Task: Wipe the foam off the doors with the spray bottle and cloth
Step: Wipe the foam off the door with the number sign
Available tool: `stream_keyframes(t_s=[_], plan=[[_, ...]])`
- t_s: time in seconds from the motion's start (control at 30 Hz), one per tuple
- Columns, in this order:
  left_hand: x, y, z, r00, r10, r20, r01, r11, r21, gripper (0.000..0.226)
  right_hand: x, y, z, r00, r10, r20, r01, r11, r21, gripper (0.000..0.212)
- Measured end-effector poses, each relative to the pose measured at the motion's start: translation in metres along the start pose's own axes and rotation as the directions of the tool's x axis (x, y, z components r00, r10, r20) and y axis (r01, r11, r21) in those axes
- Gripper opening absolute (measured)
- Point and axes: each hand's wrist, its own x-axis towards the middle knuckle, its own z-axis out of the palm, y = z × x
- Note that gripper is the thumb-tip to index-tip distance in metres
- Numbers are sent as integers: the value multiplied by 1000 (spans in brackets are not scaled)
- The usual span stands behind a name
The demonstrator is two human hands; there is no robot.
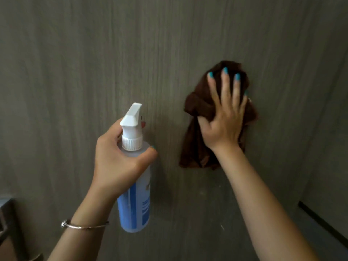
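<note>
A person's right hand (225, 117) presses a dark brown cloth (203, 113) flat against a grey wood-grain door (94, 53), fingers straight and spread with turquoise-painted nails. The cloth is bunched beneath the palm; part of it rises past the fingertips and a loose fold hangs below the wrist, so the hand covers its middle and right side.

To the left and nearer the camera, the left hand (120, 159) has a closed grip around the neck and shoulder of a spray bottle (134, 200), fingers and thumb curled about it just under the white ribbed collar. The white trigger head (132, 117) stands above the grip, its nozzle directed at the door. The clear bottle body hangs below the hand and carries a blue and white label; its writing is too blurred to read, and no brand can be made out.

A thin silver bangle (84, 226) circles the left wrist. The bottle and cloth are well apart, with bare door panel between them. A dark strip (323, 225) runs diagonally at the lower right.
</note>
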Motion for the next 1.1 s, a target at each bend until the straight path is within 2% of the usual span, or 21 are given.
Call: stream_keyframes(t_s=[0.17,0.3,0.37,0.43,0.57,0.7,0.8,0.93,1.1], plan=[[-1,1,6,1000,-11,0,11,1000,13,40,-18,84,-14,977,211,-4,-211,977,20,76],[-6,-3,7,1000,-20,17,20,1000,-14,40,-21,68,-5,897,428,-113,-422,904,73,71],[-8,-5,8,999,-23,32,24,999,-24,40,-22,45,-2,872,472,-133,-461,881,103,71],[-8,-7,11,999,-8,41,9,1000,-30,40,-29,20,2,904,411,-115,-399,910,113,77],[-9,-8,17,999,14,35,-13,999,-38,40,-41,-38,11,994,100,-32,-97,992,76,74],[-11,-7,23,1000,16,3,-16,1000,8,30,-39,-38,10,990,-139,15,137,988,69,68],[-14,-4,33,1000,19,-20,-18,998,53,34,-36,-13,6,962,-271,18,269,961,65,63],[-18,2,57,1000,19,-23,-17,998,53,33,-42,33,2,967,-255,-7,255,965,56,61],[-23,5,82,999,3,-38,-1,999,36,28,-57,125,-5,995,-46,-85,50,998,40,60]])
